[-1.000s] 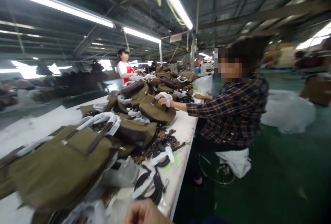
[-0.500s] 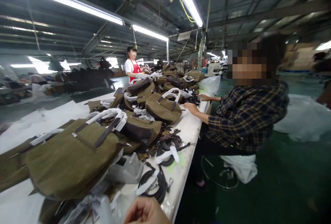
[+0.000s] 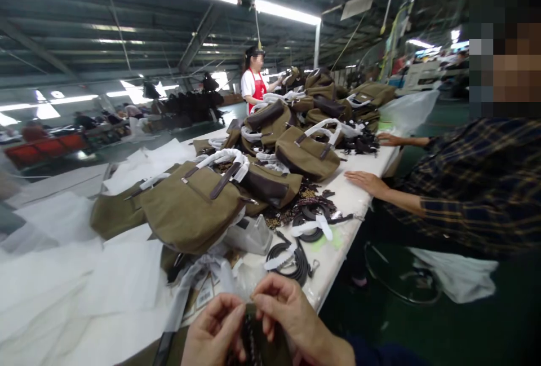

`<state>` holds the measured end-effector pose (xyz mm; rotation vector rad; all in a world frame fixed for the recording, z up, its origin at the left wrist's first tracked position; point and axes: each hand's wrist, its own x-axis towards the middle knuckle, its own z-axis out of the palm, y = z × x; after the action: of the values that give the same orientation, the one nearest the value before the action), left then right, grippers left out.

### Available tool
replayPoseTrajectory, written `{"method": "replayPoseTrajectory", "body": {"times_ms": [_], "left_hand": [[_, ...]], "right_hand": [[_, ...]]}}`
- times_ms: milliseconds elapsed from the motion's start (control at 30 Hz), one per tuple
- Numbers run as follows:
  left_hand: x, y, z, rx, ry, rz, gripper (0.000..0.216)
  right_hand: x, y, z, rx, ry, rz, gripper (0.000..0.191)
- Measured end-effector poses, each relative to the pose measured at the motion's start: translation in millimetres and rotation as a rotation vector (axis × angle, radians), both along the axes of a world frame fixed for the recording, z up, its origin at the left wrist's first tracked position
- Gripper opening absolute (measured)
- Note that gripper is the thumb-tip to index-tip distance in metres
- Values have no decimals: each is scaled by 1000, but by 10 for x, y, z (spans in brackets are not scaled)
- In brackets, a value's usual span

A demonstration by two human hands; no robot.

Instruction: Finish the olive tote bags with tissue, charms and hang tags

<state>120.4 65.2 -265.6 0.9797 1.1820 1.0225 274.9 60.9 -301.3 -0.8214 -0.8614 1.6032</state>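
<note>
At the bottom of the view my left hand (image 3: 213, 329) and my right hand (image 3: 291, 318) pinch a small dark strip with a row of light dots, a strap piece (image 3: 250, 339), between their fingertips. Both hands are closed on it, just above the near edge of the white table (image 3: 361, 199). Right beyond them lie clear plastic wrap (image 3: 203, 276) and coiled black straps (image 3: 291, 259). An olive canvas bag (image 3: 190, 205) with paper-wrapped handles lies a little farther back.
Several more olive bags (image 3: 306, 154) are heaped along the table. A co-worker in a plaid shirt (image 3: 477, 185) sits at the right with a hand (image 3: 366, 181) flat on the table. Another person in a red apron (image 3: 253, 84) stands at the far end. White sheets (image 3: 84, 276) cover the left.
The view has swung left and down. Both my hands have come into sight holding the strap piece; earlier only one hand showed at the bottom edge. The co-worker's hand left the bag and rests on the table.
</note>
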Motion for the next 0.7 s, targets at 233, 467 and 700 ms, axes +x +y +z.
{"method": "replayPoseTrajectory", "body": {"times_ms": [233, 467, 700], "left_hand": [[3, -9, -3, 13, 11, -29, 41], [9, -6, 11, 2, 19, -38, 41], [17, 14, -17, -32, 26, -23, 45]], "right_hand": [[-27, 20, 10, 15, -5, -9, 45], [-61, 22, 9, 16, -15, -12, 44], [-52, 16, 18, 16, 17, -20, 44]]}}
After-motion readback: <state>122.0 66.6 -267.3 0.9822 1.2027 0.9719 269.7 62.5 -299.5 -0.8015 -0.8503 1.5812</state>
